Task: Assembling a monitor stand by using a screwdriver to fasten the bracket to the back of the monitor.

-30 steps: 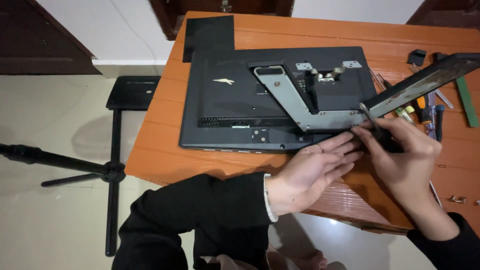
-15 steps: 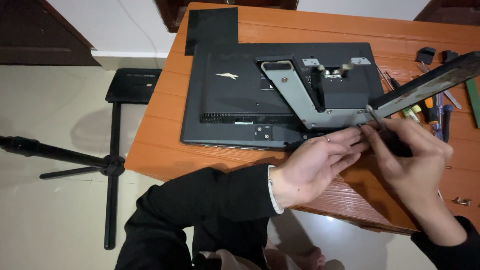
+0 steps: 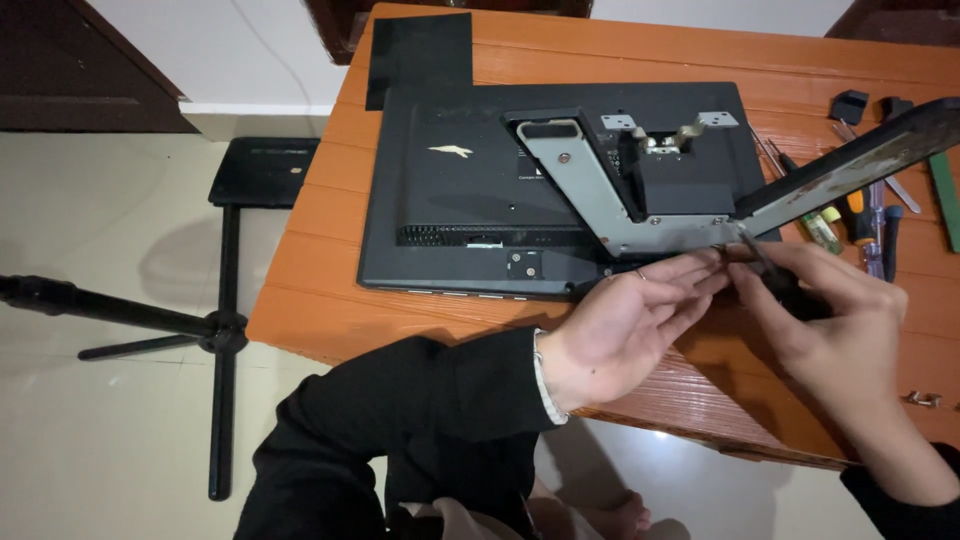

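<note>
The right hand (image 3: 830,320), at the lower right of the frame, is curled shut around the dark handle of a screwdriver (image 3: 775,280), whose thin shaft slants up and left to the lower edge of a grey metal bracket (image 3: 600,205). The left hand (image 3: 625,320), just left of it at lower centre, is loosely open with fingers stretched toward the same spot; its fingertips (image 3: 705,265) touch the bracket's lower edge beside the screwdriver tip, and it grips nothing that can be made out. The bracket lies on the back of a black flat monitor (image 3: 450,200), which rests face down in the middle of the frame on the orange wooden worktop (image 3: 310,300). From the bracket's right end a long dark stand base (image 3: 850,160) rises tilted toward the upper right edge. Behind it, at the right of the frame, several hand tools (image 3: 860,215) with coloured handles lie on the worktop. A flat black panel (image 3: 420,55) lies at the top centre, partly under the monitor's far corner. Small metal screws (image 3: 922,399) sit near the right edge. On the pale floor at the left stands a black tripod (image 3: 220,330).
</note>
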